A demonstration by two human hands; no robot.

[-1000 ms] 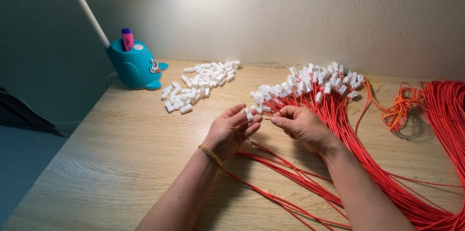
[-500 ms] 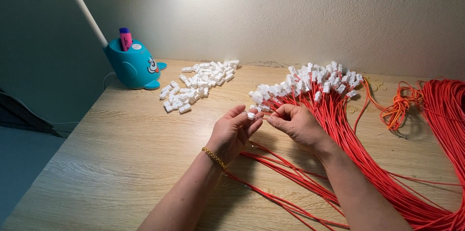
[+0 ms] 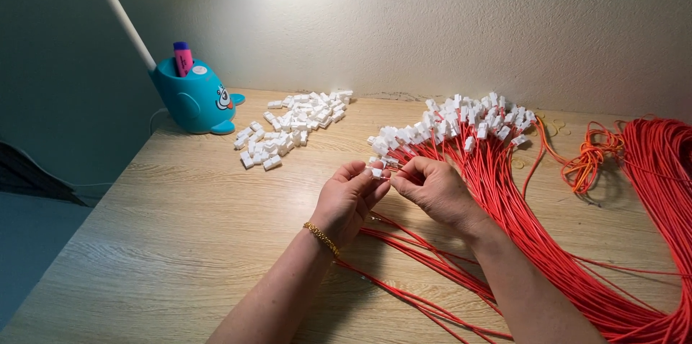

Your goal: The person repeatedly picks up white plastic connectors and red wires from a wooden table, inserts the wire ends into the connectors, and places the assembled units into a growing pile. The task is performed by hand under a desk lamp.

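Observation:
My left hand point(image 3: 347, 200) and my right hand point(image 3: 431, 189) meet over the middle of a wooden table point(image 3: 166, 243). Between their fingertips sits a small white plastic connector point(image 3: 377, 172) on the end of a red wire point(image 3: 404, 243). The left fingers pinch the connector. The right fingers pinch the wire end beside it. The wire trails back under my right wrist. Just beyond my hands a fan of red wires with white connectors on their ends point(image 3: 461, 124) lies on the table.
A heap of loose white connectors point(image 3: 288, 128) lies at the back left. A teal cartoon-shaped lamp base point(image 3: 198, 99) holds a pink marker. A big bundle of red wire point(image 3: 649, 192) and an orange wire tangle point(image 3: 591, 160) fill the right side.
Both hands stay together at the same spot, with only small finger movements on the connector and wire end.

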